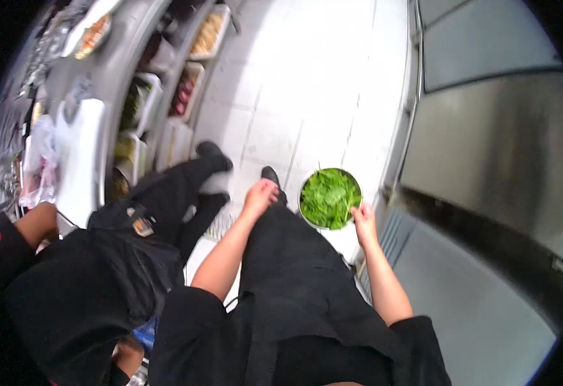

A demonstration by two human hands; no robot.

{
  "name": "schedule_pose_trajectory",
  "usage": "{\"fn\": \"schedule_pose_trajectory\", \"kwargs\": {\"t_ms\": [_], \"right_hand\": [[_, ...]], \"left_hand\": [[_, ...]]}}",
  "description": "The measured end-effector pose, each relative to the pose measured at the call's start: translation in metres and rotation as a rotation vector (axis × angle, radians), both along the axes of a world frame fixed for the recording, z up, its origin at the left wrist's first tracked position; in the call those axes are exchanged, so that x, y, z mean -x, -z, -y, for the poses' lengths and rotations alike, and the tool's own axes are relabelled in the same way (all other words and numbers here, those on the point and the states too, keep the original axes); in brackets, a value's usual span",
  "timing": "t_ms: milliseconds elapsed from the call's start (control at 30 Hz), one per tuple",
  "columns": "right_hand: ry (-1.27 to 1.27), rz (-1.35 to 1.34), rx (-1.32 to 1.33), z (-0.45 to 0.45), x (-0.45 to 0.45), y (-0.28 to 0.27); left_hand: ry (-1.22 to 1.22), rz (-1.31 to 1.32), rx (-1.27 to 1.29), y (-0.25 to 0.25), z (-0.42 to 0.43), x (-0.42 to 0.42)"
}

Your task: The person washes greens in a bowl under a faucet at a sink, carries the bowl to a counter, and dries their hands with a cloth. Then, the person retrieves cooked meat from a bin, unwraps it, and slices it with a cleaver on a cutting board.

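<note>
A round metal bowl full of green leaves hangs low over the floor on my right side. My right hand pinches its near right rim, with the fingertips against the leaves. My left hand is in the air in front of my left leg, its fingers loosely curled in and nothing visible in them. It is apart from the bowl. The bowl's underside is hidden from above.
At left a person in black stands close beside me at a steel counter with a white cutting board. Food tubs line the shelf below. Steel cabinets run along the right. White tiled floor stretches ahead.
</note>
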State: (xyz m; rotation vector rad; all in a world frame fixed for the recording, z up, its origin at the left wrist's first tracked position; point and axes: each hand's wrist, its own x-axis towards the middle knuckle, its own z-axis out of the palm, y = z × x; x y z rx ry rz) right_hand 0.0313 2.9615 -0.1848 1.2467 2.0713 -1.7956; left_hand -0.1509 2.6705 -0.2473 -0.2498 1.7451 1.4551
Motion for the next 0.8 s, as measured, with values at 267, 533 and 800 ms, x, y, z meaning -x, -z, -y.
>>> {"fn": "schedule_pose_trajectory", "kwargs": {"t_ms": [267, 533, 800], "right_hand": [[0.234, -0.051, 0.104, 0.043, 0.043, -0.047], [0.165, -0.165, 0.064, -0.032, 0.218, -0.069], [0.018, -0.388, 0.379, -0.131, 0.427, -0.179]], "left_hand": [[0.413, -0.081, -0.204, -0.132, -0.023, 0.068], [0.476, -0.184, -0.111, -0.168, -0.093, 0.230], [0.131, -0.360, -0.123, -0.223, -0.168, 0.418]]}}
